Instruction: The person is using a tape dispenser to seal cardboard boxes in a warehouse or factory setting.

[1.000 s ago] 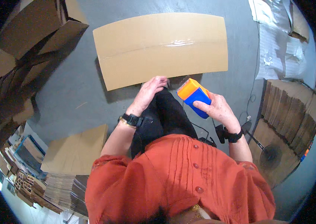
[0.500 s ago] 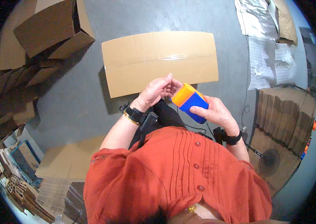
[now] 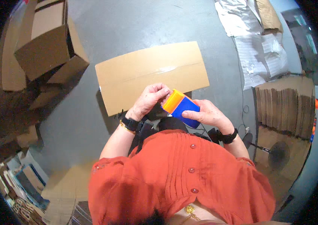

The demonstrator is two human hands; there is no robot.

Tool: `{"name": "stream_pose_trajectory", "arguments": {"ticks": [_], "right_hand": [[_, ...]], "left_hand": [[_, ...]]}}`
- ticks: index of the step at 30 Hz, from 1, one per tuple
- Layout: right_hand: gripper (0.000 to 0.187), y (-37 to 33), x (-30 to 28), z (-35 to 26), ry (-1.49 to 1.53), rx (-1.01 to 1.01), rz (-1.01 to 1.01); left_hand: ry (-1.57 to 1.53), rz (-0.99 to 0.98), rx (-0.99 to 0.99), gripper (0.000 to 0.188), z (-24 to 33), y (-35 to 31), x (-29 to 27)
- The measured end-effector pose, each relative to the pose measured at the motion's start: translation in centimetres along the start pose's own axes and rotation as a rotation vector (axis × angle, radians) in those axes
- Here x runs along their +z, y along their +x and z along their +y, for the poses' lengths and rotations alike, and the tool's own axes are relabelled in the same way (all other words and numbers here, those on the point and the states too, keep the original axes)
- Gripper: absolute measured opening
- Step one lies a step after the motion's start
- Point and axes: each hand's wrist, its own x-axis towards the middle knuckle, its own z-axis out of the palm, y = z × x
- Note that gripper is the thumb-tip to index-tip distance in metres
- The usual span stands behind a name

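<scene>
Holding in the right hand (image 3: 208, 113) a boxy hand-held device of orange and blue plastic (image 3: 181, 108)

Gripping at the blue part, with the thumb laid on the upper face and the other fingers around the far side, partly hidden. Probably held in this manner to leave the orange end (image 3: 173, 101) free and accessible for the left hand (image 3: 147, 100). Holding the left hand narrow, just beside this end, with thumb and bent fingers close together. Impossible to tell whether touching the edge, or pinching something thin there.

Located between the two hands, clearly nearer to the right one, and in front of the body. Pointing with the orange end forward and to the left, toward the left fingertips; turned with the blue end back, under the right thumb. Running slantwise along the long axis, from the right palm to the left fingers.

Facing, beyond both hands, a wide closed box of brown cardboard (image 3: 144, 77), with a shiny strip of clear tape (image 3: 165, 69) on the top. Seemingly placed with the long side across, to be within reach of both hands.
</scene>
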Motion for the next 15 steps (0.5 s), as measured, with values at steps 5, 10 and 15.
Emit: {"name": "stream_pose_trajectory", "arguments": {"ticks": [5,10,15], "right_hand": [[0.061,0.5,0.1,2.6,0.078,0.000,0.010],[0.062,1.1,0.2,5.1,0.060,-0.033,0.020],[0.056,2.6,1.6,8.1,0.032,-0.034,0.079]], "left_hand": [[-0.022,-0.054,-0.014,0.023,-0.5,0.9,0.3],[0.032,-0.027,0.060,0.023,-3.2,2.7,1.0],[0.034,0.011,0.090,0.021,-7.3,5.2,0.1]]}}
